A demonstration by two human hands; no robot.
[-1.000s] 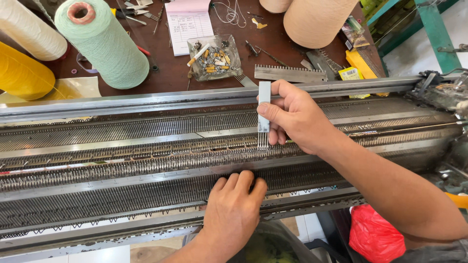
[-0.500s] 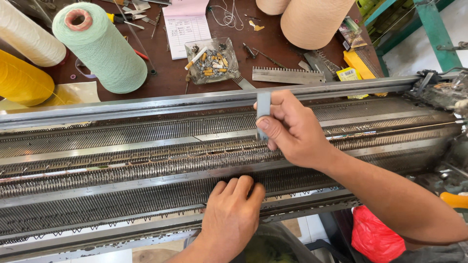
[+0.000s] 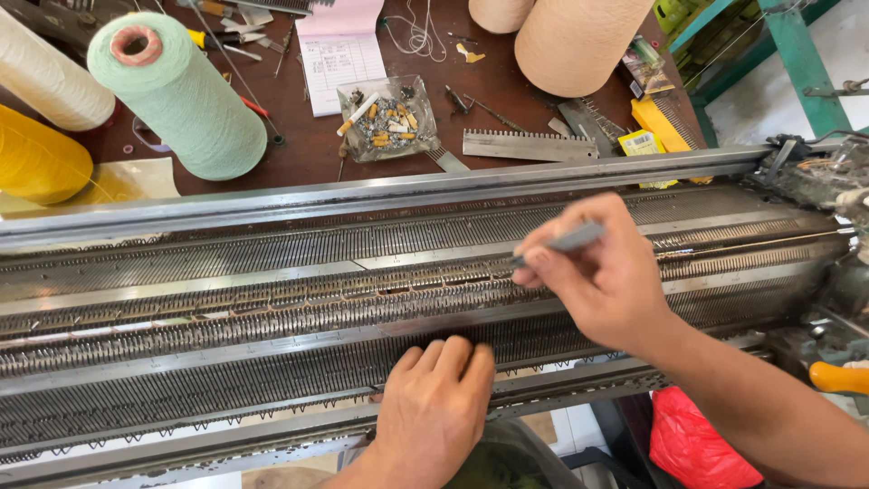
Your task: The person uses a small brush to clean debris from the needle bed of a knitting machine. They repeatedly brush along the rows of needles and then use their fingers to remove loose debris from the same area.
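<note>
Steel knitting machine bed [image 3: 272, 299] fills the bench; at six o'clock the left hand [image 3: 434, 403] lies flat on its front rail, the right hand [image 3: 602, 276] at three o'clock pinches a grey needle tool [image 3: 566, 241], working the needles; green yarn cone [image 3: 181, 91] at eleven o'clock

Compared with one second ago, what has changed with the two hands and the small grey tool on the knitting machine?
The right hand lifted the grey comb tool off the needle bed, then turned it from upright to nearly flat, with its tip at the needles again. It kept hold of the tool throughout. The left hand stayed resting on the front rail, and the mint yarn cone did not move.
</note>
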